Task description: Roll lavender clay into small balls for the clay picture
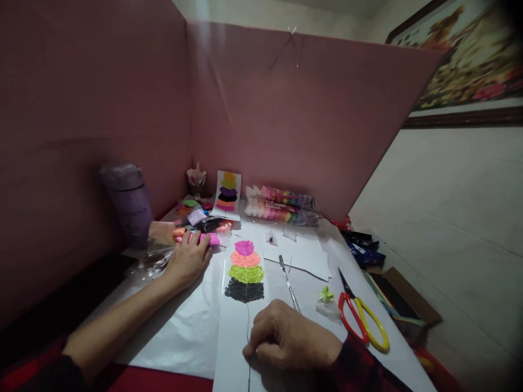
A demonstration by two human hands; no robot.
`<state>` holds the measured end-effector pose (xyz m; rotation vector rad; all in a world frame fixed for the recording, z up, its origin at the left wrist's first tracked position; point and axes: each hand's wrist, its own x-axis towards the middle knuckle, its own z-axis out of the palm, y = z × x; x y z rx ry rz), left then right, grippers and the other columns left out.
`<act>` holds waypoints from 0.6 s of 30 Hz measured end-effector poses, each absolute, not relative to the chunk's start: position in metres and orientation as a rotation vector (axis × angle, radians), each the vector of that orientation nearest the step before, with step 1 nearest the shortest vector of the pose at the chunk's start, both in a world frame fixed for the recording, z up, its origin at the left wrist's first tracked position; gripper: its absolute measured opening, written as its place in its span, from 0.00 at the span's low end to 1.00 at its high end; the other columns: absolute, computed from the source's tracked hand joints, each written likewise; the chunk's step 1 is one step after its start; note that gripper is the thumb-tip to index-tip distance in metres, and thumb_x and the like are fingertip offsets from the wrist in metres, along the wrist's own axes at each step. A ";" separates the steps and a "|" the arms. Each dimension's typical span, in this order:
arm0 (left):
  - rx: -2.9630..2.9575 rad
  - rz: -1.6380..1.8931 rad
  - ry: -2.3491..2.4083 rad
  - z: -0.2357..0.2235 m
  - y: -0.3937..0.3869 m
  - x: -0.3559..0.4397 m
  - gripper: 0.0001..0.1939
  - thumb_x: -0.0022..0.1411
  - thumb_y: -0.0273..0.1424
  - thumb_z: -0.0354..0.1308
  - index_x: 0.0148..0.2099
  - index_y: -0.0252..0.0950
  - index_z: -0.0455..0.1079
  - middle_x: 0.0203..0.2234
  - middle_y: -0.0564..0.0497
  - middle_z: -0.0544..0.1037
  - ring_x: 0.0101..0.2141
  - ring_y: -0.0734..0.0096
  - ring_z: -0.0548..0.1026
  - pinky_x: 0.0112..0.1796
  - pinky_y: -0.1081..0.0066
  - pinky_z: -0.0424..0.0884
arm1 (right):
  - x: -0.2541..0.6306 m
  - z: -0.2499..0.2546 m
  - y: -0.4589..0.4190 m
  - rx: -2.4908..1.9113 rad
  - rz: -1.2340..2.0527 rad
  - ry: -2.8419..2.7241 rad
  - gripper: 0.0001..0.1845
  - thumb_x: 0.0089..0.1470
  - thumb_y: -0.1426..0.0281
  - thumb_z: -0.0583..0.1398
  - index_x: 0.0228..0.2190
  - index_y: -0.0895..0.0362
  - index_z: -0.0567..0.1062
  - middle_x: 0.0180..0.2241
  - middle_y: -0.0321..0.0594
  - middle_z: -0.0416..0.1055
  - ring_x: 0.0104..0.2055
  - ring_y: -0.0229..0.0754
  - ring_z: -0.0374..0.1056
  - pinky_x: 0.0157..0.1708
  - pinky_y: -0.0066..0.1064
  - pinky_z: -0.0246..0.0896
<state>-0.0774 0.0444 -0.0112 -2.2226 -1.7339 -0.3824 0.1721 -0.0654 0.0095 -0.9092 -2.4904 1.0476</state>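
My left hand [188, 260] reaches forward and its fingers rest on a pink clay packet [203, 238] among several small clay bags [199, 219]. My right hand [288, 336] lies curled, knuckles up, on a white card [236, 332] and holds a thin metal sculpting tool [289, 283] that points away from me. On the card is a stack of clay shapes [245, 270]: pink on top, then orange, green and black, with a thin black line below.
Red-and-yellow scissors [362, 316] lie to the right, beside a small bag of green clay [326, 298]. A finished sample card [227, 193] leans on the pink partition [310, 125]. Packs of clay sticks [281, 206], a purple tumbler [128, 201] and a cardboard box [402, 302] stand around.
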 end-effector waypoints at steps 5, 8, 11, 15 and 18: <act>-2.213 -0.382 -1.755 -0.008 0.039 -0.078 0.25 0.66 0.38 0.46 0.61 0.34 0.61 0.58 0.33 0.62 0.57 0.41 0.60 0.49 0.49 0.62 | 0.173 0.007 -0.064 -0.915 1.138 -2.414 0.20 0.39 0.82 0.53 0.31 0.62 0.82 0.27 0.40 0.79 0.28 0.33 0.71 0.30 0.17 0.61; -2.213 -0.370 -1.739 0.001 0.024 -0.081 0.29 0.64 0.41 0.49 0.63 0.33 0.59 0.60 0.32 0.59 0.59 0.42 0.57 0.55 0.48 0.55 | 0.172 0.005 -0.063 -0.923 1.161 -2.382 0.21 0.39 0.82 0.52 0.30 0.61 0.82 0.26 0.39 0.79 0.27 0.33 0.71 0.31 0.17 0.61; -2.184 -0.339 -1.807 0.008 0.005 -0.091 0.31 0.62 0.43 0.51 0.63 0.34 0.58 0.62 0.34 0.57 0.61 0.42 0.53 0.56 0.48 0.53 | 0.171 0.005 -0.063 -0.936 1.179 -2.366 0.20 0.39 0.81 0.52 0.30 0.61 0.82 0.26 0.39 0.78 0.27 0.34 0.71 0.31 0.18 0.61; -2.062 -0.241 -2.174 0.005 -0.011 -0.104 0.34 0.62 0.47 0.46 0.66 0.38 0.51 0.63 0.34 0.53 0.60 0.33 0.52 0.45 0.37 0.61 | 0.170 0.005 -0.064 -0.948 1.147 -2.372 0.19 0.39 0.81 0.52 0.28 0.61 0.82 0.24 0.38 0.78 0.27 0.34 0.71 0.30 0.19 0.60; -2.060 -0.213 -2.186 -0.006 -0.008 -0.100 0.29 0.65 0.43 0.43 0.65 0.40 0.55 0.63 0.32 0.52 0.61 0.31 0.49 0.48 0.34 0.54 | 0.169 0.005 -0.065 -0.954 1.126 -2.370 0.19 0.39 0.80 0.52 0.28 0.61 0.82 0.24 0.39 0.78 0.27 0.34 0.71 0.30 0.19 0.60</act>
